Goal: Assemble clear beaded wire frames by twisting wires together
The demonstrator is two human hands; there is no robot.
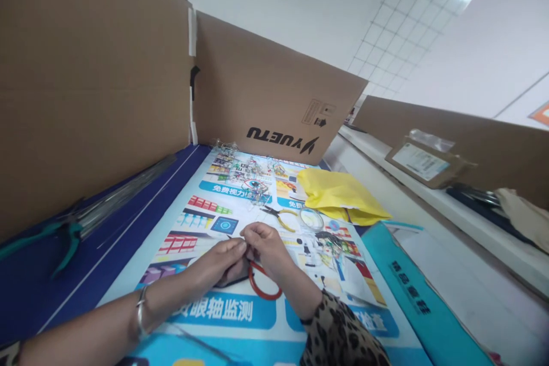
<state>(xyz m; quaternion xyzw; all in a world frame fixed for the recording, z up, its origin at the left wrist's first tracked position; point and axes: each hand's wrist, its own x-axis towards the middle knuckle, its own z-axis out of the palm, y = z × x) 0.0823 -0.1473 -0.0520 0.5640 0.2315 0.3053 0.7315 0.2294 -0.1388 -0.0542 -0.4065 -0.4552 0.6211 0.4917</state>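
My left hand [231, 257] and my right hand [266, 247] meet over the printed poster sheet [206, 340], with fingertips pinched close together. Whatever lies between the fingers is too small to make out. Beneath them, partly hidden, a red scissor-like handle loop [266, 291] shows on the sheet. Just beyond my right hand lie yellow-handled pliers [283, 218], and beside them is a small round clear dish [311, 219]. Thin wire pieces [257, 191] are scattered farther up the sheet.
Cardboard panels [274, 86] stand at the back and left. A yellow bag [343, 194] and a teal box [422, 297] sit on the right. Teal-handled pliers [66, 246] lie at left near clear plastic strips [124, 194]. A small labelled package [422, 160] rests on a ledge.
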